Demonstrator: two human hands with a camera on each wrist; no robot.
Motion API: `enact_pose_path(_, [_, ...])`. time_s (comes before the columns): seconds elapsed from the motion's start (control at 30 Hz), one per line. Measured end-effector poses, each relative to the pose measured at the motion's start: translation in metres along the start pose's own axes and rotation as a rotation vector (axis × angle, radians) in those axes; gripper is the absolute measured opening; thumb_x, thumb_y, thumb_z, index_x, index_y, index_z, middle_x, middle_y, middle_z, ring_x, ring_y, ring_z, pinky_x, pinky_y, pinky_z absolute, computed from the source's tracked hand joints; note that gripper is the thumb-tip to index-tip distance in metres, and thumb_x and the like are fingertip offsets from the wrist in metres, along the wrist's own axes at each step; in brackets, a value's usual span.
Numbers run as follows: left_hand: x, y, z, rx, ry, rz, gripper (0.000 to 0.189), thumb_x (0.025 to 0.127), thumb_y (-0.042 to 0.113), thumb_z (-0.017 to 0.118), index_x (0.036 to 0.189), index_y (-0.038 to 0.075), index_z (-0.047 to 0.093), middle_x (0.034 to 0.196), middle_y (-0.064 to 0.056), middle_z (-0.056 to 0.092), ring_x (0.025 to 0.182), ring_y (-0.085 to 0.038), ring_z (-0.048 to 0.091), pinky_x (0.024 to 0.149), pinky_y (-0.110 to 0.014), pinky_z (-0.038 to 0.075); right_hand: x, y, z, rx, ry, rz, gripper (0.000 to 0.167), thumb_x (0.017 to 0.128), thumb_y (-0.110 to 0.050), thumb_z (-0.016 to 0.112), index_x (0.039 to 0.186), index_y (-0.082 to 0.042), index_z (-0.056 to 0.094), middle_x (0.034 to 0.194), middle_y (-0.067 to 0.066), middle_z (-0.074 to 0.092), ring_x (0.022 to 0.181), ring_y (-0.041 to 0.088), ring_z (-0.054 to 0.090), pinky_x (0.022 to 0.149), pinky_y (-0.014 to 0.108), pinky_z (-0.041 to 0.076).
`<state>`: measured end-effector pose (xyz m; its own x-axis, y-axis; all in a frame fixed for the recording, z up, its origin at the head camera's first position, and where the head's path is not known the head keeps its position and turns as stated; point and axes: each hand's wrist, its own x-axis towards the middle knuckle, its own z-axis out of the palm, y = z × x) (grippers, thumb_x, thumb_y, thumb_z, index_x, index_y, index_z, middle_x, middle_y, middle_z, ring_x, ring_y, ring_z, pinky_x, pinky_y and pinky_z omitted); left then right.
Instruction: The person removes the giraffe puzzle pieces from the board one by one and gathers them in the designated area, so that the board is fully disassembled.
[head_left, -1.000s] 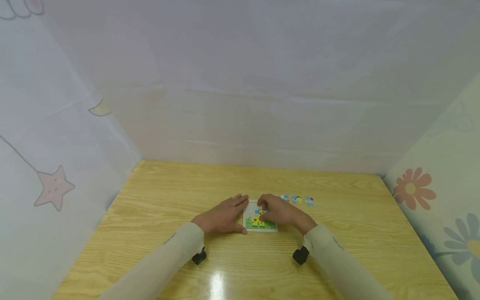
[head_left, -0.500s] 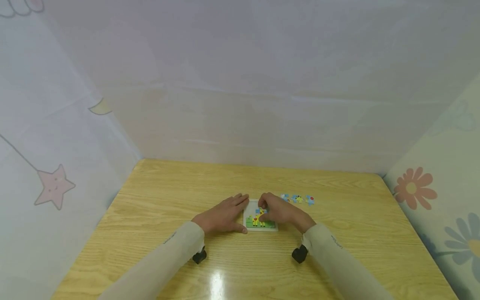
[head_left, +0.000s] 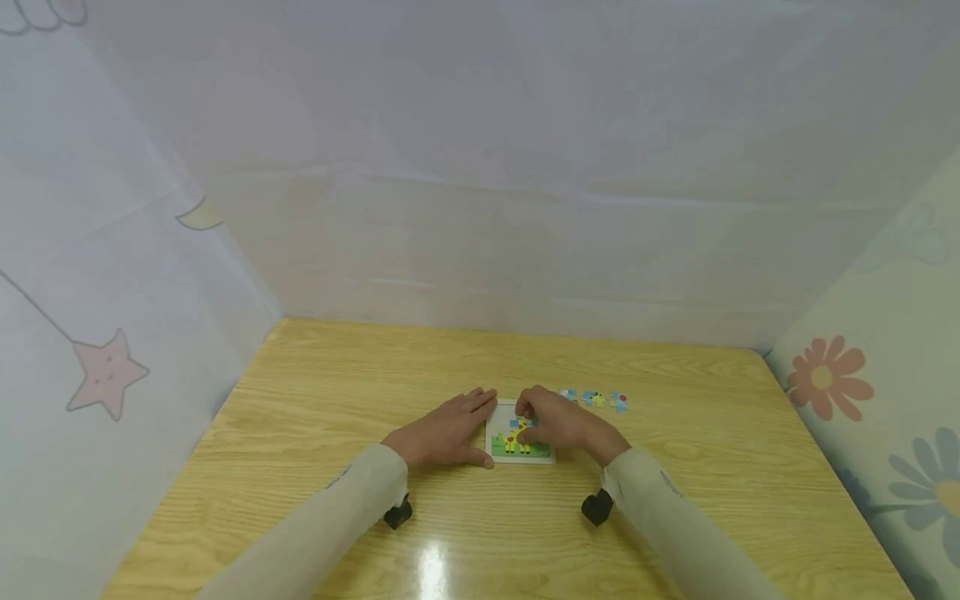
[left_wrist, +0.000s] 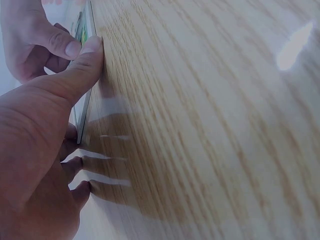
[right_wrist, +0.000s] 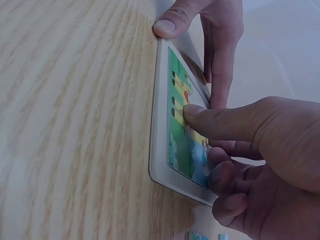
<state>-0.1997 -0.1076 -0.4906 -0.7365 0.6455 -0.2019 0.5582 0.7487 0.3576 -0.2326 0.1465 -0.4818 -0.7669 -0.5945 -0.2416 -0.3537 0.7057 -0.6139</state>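
Puzzle tray point(head_left: 501, 418) is set on the table point(head_left: 510, 533) btwn the hands, approx half filled imo: near strip's done, far left's bare, & abt 3 loose pcs point(head_left: 597, 399) are left far right. No pc is gripped by left hand point(head_left: 446, 429), just spread along tray's left edge. Right thumb's pressed on the pic; can't tell if anything's pinched by right hand point(head_left: 562, 421). Tray's far right is hidden by it.

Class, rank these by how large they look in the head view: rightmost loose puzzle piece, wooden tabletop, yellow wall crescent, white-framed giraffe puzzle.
1. Wooden tabletop
2. White-framed giraffe puzzle, partly covered by the right hand
3. Yellow wall crescent
4. Rightmost loose puzzle piece
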Motion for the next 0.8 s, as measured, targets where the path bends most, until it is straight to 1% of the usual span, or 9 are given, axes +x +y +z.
enact_pose_path(0.13, [0.001,0.0,0.001,-0.01,-0.002,0.005,0.105,0.098,0.061,0.069,0.171,0.004,0.02,0.181,-0.012,0.016,0.169,-0.034,0.013,0.138,-0.051,0.021,-0.001,-0.001,-0.001,0.027,-0.007,-0.007,0.035,0.097,-0.018,0.081,0.122,-0.004,0.062,0.121,0.01,0.061,0.107,0.022,0.058,0.098,0.046,0.055])
enact_pose_path(0.27, [0.001,0.001,0.0,-0.007,-0.004,0.006,0.106,0.098,0.062,0.068,0.171,0.004,0.019,0.181,-0.012,0.016,0.169,-0.034,0.013,0.138,-0.051,0.021,-0.001,0.001,0.0,0.049,-0.003,-0.008,0.036,0.096,-0.017,0.082,0.122,-0.005,0.06,0.122,0.009,0.063,0.106,0.022,0.06,0.097,0.045,0.055])
enact_pose_path(0.4, [-0.001,0.002,-0.002,0.002,-0.004,0.005,0.105,0.099,0.061,0.068,0.171,0.004,0.018,0.181,-0.012,0.015,0.169,-0.035,0.013,0.138,-0.052,0.021,0.001,0.005,0.003,0.068,0.002,-0.016,0.04,0.097,-0.016,0.081,0.129,-0.006,0.059,0.122,0.007,0.066,0.106,0.02,0.061,0.095,0.044,0.055])
enact_pose_path(0.5, [-0.002,0.003,-0.003,0.001,-0.007,0.004,0.104,0.099,0.061,0.067,0.171,0.004,0.018,0.181,-0.012,0.015,0.169,-0.035,0.013,0.138,-0.052,0.021,0.0,0.008,0.005,0.068,0.011,-0.03,0.04,0.098,-0.016,0.08,0.132,-0.008,0.061,0.123,0.006,0.065,0.108,0.02,0.06,0.096,0.043,0.055])
enact_pose_path(0.63, [-0.002,0.004,-0.003,-0.001,-0.008,-0.001,0.104,0.099,0.061,0.067,0.171,0.004,0.018,0.181,-0.012,0.015,0.169,-0.035,0.013,0.137,-0.053,0.021,-0.001,0.011,0.008,0.072,0.028,-0.046,0.034,0.098,-0.017,0.079,0.127,-0.011,0.062,0.122,0.004,0.064,0.107,0.018,0.058,0.096,0.042,0.054])
enact_pose_path(0.8, [-0.002,0.004,-0.003,0.002,-0.011,-0.005,0.104,0.099,0.061,0.067,0.171,0.004,0.019,0.181,-0.012,0.015,0.169,-0.035,0.013,0.138,-0.053,0.021,-0.001,0.012,0.007,0.112,0.025,-0.067,0.028,0.099,-0.014,0.077,0.121,-0.012,0.06,0.114,0.005,0.064,0.095,0.019,0.056,0.085,0.037,0.051])
